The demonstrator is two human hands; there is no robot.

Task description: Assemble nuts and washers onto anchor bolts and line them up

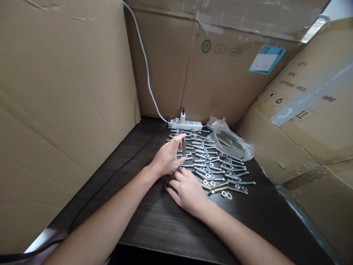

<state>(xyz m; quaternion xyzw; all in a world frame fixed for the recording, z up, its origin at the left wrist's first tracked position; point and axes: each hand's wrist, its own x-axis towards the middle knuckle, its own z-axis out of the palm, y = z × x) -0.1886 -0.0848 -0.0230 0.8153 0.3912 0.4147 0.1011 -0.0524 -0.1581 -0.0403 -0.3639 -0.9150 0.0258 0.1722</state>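
My left hand is raised over the left side of a spread of metal fasteners. Its thumb and forefinger grip a short bronze-coloured metal cylinder by its two ends, holding it nearly upright. Just below and nearer to me, my right hand rests low at the tabletop with its fingers curled inward. Whatever its fingertips hold, if anything, is hidden. Around both hands lie rows of silver bolts, with washers and nuts among them. Several gold-coloured pieces lie at the near edge of the spread.
A white power strip with a plug stands at the back of the dark table. A clear plastic bag lies to its right. One black cable crosses the left side. Cardboard walls enclose the table's left, back and right.
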